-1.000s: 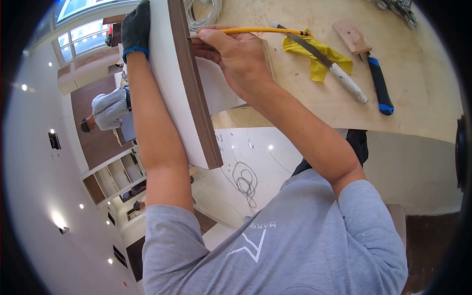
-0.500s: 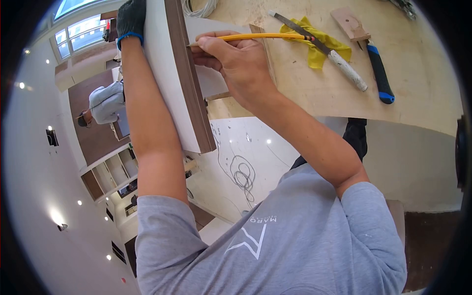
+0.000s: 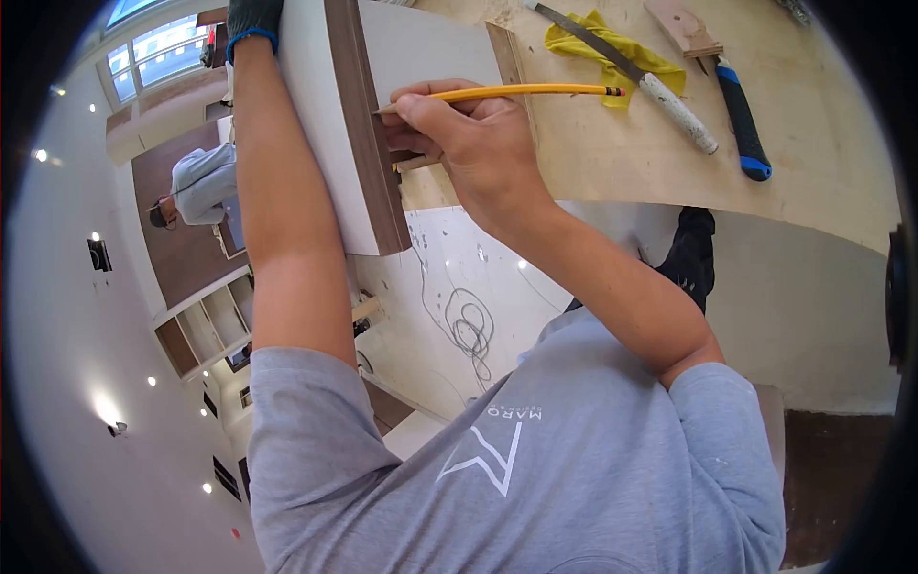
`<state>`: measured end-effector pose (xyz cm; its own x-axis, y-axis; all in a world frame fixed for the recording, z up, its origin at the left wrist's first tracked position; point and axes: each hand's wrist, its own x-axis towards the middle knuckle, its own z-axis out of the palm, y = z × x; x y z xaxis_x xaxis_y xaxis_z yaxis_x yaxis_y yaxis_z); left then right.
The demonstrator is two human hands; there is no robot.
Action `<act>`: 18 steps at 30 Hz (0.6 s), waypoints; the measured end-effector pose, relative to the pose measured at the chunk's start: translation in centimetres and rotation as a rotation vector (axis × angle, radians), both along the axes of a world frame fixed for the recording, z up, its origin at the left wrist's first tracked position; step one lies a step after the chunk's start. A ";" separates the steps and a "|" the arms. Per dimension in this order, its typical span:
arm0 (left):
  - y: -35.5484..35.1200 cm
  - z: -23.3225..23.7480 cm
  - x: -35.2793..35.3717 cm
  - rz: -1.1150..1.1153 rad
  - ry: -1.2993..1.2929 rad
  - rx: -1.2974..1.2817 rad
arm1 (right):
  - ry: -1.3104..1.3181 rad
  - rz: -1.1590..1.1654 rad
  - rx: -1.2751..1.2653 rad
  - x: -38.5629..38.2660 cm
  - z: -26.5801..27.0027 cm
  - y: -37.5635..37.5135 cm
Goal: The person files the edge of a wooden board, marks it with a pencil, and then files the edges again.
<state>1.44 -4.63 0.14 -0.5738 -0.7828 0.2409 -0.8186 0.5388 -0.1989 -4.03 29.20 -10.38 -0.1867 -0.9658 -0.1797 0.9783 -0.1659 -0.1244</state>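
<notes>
1. The board [image 3: 323, 105], white-faced with a brown edge, runs along the inner side of my left arm, beside the desk [image 3: 803, 143].
2. I read "MARQ" upside down on the grey shirt [image 3: 593, 459], near a white angular mark; the smaller line is too small to read.
3. In the background I see a shelf unit [image 3: 199, 337] with open compartments; their contents are unclear.
4. My right hand [image 3: 486, 143] has its fingers pinched around the yellow pencil [image 3: 526, 90], tip at the brown edge.
5. My left hand [image 3: 254, 17], gloved, is cut off by the frame; I cannot tell its fingers' state.
6. On the desk, a white-handled file [image 3: 681, 115] lies across the yellow cloth [image 3: 571, 43], near a blue-and-black handle [image 3: 740, 120].
</notes>
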 end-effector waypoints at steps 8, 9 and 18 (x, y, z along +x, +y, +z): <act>0.4 -0.2 0.2 0.018 0.016 0.024 | 0.032 0.015 0.028 0.9 0.1 2.3; 0.4 -0.3 0.1 0.018 0.020 0.025 | 0.035 0.023 0.029 0.9 0.2 2.6; 0.2 -0.2 -0.3 0.025 0.042 0.047 | 0.067 0.056 0.038 2.0 -0.2 4.8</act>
<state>1.18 -4.46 -0.08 -0.5442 -0.8077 0.2271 -0.8389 0.5260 -0.1396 -2.01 34.05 -10.58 -0.1452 -0.9678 -0.2057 0.9752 -0.1048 -0.1950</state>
